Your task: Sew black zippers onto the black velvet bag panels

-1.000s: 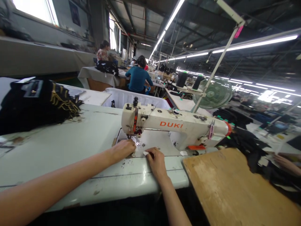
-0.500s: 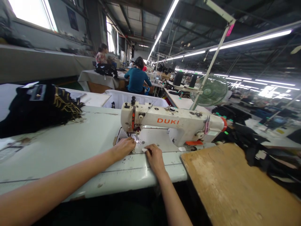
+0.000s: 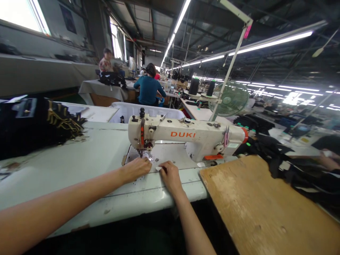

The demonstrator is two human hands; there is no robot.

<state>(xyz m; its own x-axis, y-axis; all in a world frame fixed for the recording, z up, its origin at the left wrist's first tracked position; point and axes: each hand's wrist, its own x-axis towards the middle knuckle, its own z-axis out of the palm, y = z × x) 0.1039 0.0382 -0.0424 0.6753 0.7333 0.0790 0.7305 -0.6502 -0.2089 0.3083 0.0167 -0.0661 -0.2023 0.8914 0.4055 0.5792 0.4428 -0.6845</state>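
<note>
A white sewing machine (image 3: 170, 131) with orange DUKI lettering stands on the pale green table. Just in front of its presser foot (image 3: 140, 153), my left hand (image 3: 136, 169) is closed, its fingertips pressed together low over the bed. Whatever those fingers hold is hidden. To its right, my right hand (image 3: 171, 176) pinches a small white piece (image 3: 158, 169), too small to identify, by the front edge of the bed. Another small white piece (image 3: 201, 165) lies farther right, below the machine's orange lever (image 3: 213, 157).
Black pieces with gold-coloured edging (image 3: 39, 124) are heaped at the left. A white bin (image 3: 170, 112) stands behind the machine. A wooden board (image 3: 265, 198) is at the right, beside black fabric (image 3: 294, 177). A co-worker in teal (image 3: 149, 88) sits ahead, near a green fan (image 3: 230, 99).
The camera view has swung slightly right, so the scene sits farther left. My left hand has shifted a little right and back from the presser foot. The right hand keeps its pinch.
</note>
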